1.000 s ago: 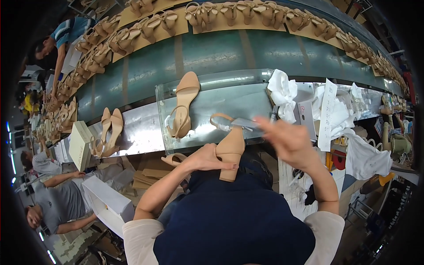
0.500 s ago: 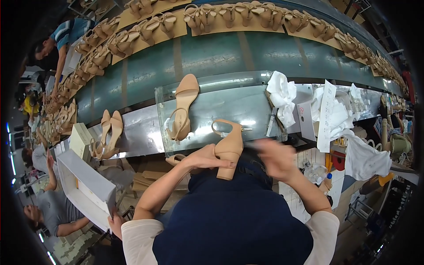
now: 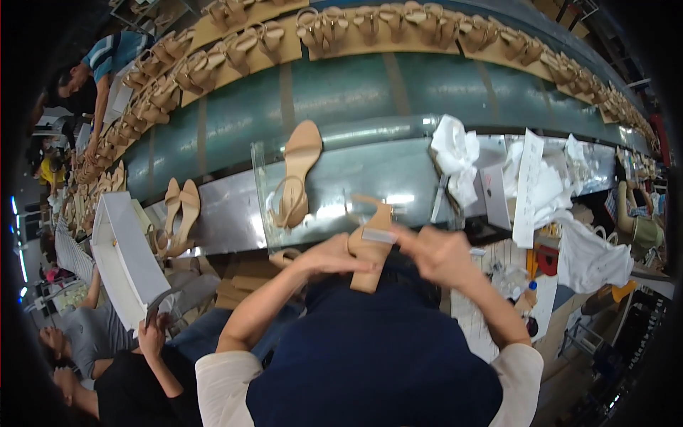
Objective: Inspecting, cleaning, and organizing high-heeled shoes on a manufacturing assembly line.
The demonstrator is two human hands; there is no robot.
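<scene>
My left hand (image 3: 333,255) grips a beige block-heeled sandal (image 3: 366,276) by its heel end, the heel pointing down toward my lap. In my right hand (image 3: 440,257), fingers closed and slightly blurred, is a small pale rectangular piece (image 3: 379,235). It lies against, or just in front of, the back of the sandal; contact is hard to tell. Beyond the left hand, a second beige sandal (image 3: 303,158) rests on the shiny bench top (image 3: 356,178). Part of another beige sandal (image 3: 284,257) shows beside my left wrist.
A pair of beige sandals (image 3: 186,208) sits farther left, near an open white box (image 3: 128,267) held by a co-worker. White paper and cloth (image 3: 455,153) lie at right. Beyond the bench runs a green conveyor (image 3: 341,89) with rows of sandals (image 3: 427,25) behind.
My right hand has moved left to the sandal, and the pale piece now shows against it. The co-worker's white box has shifted up, and more of that person is visible.
</scene>
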